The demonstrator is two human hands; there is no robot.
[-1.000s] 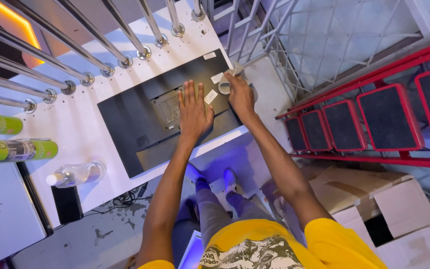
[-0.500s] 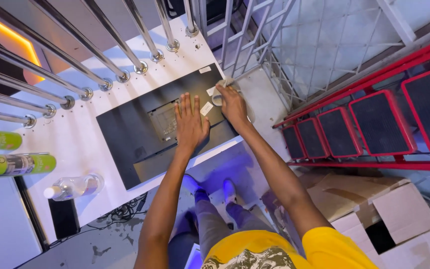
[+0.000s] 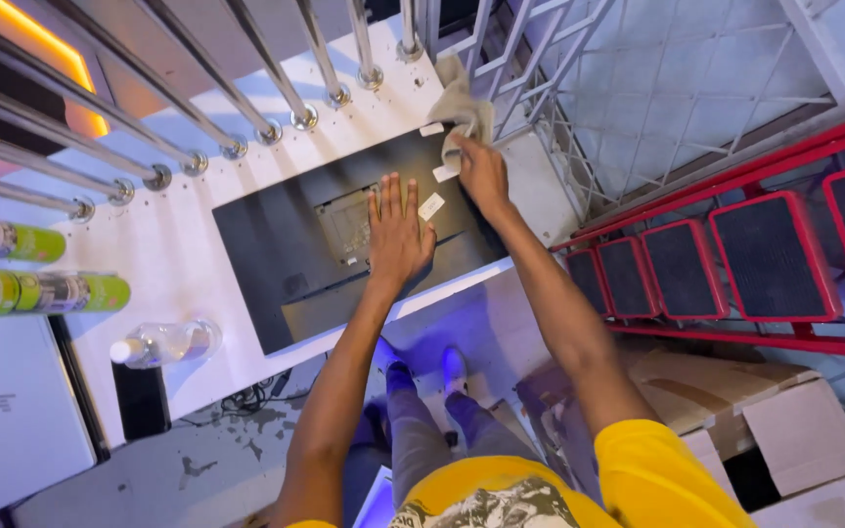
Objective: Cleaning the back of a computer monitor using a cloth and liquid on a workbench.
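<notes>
As you look down, largest first:
Tabletop (image 3: 198, 264): white, bearing the panel.
Dark panel (image 3: 276, 244): face-down, long axis lying left to right.
Left hand (image 3: 398, 235): open, flat on panel's middle.
Right hand (image 3: 481, 171): nearer the cloth, closed on it.
Cloth (image 3: 462, 103): at panel's far right corner.

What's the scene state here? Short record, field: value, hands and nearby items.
left hand: flat, palm down on the dark flat panel
right hand: on the beige cloth at the panel's far corner
panel: lies back side up on the white table, small white stickers on it
table left side: clear plastic bottle on its side, green spray cans
right of table: red step ladder, cardboard boxes
</notes>
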